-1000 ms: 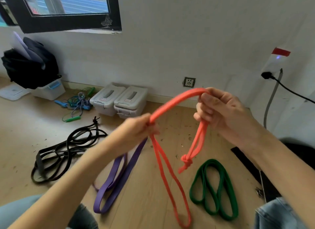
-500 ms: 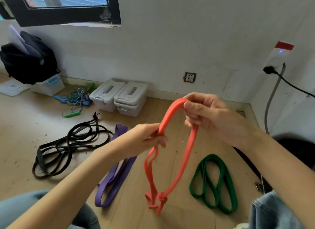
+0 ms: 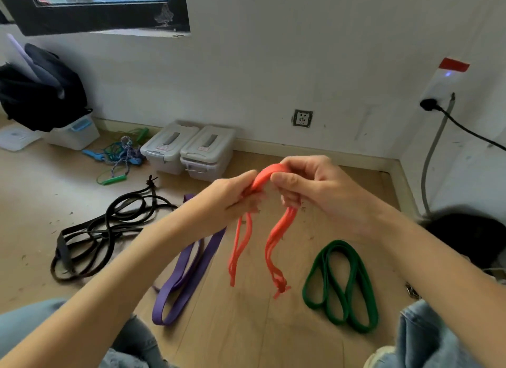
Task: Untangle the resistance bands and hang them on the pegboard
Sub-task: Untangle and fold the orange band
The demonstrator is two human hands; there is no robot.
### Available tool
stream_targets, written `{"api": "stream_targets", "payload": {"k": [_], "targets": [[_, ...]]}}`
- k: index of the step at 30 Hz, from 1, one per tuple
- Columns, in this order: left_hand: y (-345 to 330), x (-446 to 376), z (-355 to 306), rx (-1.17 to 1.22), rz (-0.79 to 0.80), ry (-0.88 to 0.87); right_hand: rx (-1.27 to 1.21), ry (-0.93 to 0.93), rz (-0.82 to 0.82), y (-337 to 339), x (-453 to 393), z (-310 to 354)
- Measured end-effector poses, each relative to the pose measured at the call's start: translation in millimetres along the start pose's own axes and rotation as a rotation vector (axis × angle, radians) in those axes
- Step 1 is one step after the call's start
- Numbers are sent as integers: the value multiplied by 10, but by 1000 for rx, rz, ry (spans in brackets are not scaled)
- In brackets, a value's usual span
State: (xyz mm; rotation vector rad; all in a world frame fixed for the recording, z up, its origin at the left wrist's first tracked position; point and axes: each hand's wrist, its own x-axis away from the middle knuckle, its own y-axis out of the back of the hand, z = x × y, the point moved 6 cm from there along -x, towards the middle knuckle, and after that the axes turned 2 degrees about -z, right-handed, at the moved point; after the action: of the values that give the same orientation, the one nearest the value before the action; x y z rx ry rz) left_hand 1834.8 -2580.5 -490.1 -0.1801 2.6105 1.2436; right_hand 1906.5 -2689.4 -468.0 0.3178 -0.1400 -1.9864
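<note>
The hands have drawn close together since a moment ago, folding the red band (image 3: 269, 244) so that it now hangs in two short bunches instead of one long loop. That looks like gathering it up, yet a knot (image 3: 279, 285) sits at the bottom of the right bunch — so this band is probably not ready for hanging.

The left hand (image 3: 235, 196) has its fingers curled around the band just below the fold. The right hand (image 3: 309, 187) pinches the top of the fold between thumb and fingers, the rest curled over the strands. Both hold it in the air above the floor (image 3: 246, 326).

Below lie the purple band (image 3: 186, 274), left of the red one, and the green band (image 3: 342, 282), coiled to the right. The black bands (image 3: 101, 228) sit in a tangle further left — still to be sorted. No pegboard is in view.
</note>
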Motion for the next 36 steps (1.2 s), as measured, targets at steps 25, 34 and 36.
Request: {"api": "stream_targets", "payload": {"k": [25,34,36], "targets": [[-109,90,47,391,139,152,-194,-29,-3,220,-28,-69],[-143,55,56,353,78,139,60,-211,190,202,76,-231],[-209,29,5,291,100,123,53,-205,179,72,52,-211]]}}
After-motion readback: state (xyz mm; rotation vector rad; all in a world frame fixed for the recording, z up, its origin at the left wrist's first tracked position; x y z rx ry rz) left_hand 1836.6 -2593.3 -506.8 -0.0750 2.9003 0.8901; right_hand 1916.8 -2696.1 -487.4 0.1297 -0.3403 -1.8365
